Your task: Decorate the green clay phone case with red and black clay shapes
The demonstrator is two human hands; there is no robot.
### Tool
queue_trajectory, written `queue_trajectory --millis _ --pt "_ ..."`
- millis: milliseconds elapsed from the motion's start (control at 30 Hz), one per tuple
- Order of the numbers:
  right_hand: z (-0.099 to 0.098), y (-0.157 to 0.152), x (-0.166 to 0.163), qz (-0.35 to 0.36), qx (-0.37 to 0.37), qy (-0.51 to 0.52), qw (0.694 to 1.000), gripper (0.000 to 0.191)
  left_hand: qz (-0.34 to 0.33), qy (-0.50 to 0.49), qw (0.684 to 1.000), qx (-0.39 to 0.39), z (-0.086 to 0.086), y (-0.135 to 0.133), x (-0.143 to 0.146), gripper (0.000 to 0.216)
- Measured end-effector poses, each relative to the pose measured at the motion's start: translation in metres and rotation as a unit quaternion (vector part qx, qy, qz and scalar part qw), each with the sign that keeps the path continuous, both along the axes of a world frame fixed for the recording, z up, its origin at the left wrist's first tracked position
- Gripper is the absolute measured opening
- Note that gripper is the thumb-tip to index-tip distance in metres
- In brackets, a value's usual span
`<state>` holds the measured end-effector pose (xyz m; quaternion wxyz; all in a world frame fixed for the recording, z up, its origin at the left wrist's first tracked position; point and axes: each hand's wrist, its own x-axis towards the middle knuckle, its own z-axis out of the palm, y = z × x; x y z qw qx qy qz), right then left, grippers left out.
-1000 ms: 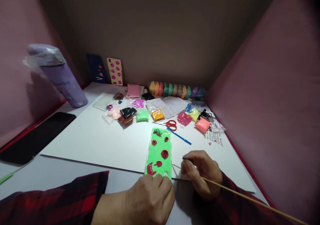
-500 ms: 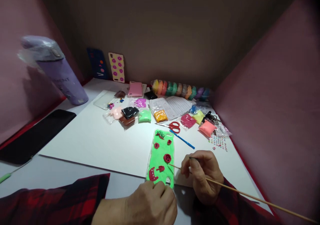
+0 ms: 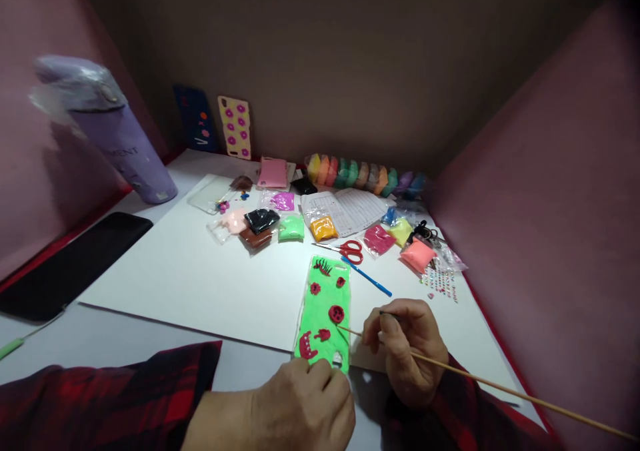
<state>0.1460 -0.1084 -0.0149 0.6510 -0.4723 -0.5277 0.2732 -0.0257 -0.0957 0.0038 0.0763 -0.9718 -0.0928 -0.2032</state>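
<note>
A phone case covered in bright green clay lies at the near edge of the white board, with dark red clay shapes on it. My left hand is closed at its near end, knuckles up; the fingertips are hidden. Between the thumb and fingers of my right hand is a long wooden skewer, which slants down to the left. Its thin tip meets the case just below a round red piece with small dark marks. Something small and dark shows by the right fingers, too unclear to name.
Beyond the case lie red-handled scissors, a blue stick tool, several clay packets and written paper sheets. A purple bottle and a black phone-like slab are at left. Two decorated cases lean on the back wall.
The view has shifted slightly. Both hands keep their holds, and the skewer tip stays by the round red piece.
</note>
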Motion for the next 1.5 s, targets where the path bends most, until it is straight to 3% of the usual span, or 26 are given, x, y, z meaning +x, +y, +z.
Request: queue_trajectory --millis 667,867,1000,1500 --pt "0.0 -0.001 0.001 -0.009 -0.023 -0.023 0.999 0.007 -0.022 -0.038 0.999 -0.012 -0.016 0.002 0.004 0.013" --pt "0.004 -0.003 -0.002 -0.015 -0.047 0.001 0.999 0.01 -0.021 -0.028 0.999 -0.012 -0.012 0.002 0.003 0.013" --pt "0.001 -0.002 0.0 -0.001 -0.026 -0.01 1.0 0.007 -0.025 -0.017 0.999 -0.013 -0.009 0.003 0.002 0.014" --pt "0.0 -0.002 0.002 0.009 -0.035 0.004 0.999 0.005 -0.028 -0.02 0.999 -0.014 -0.014 0.002 0.003 0.013"
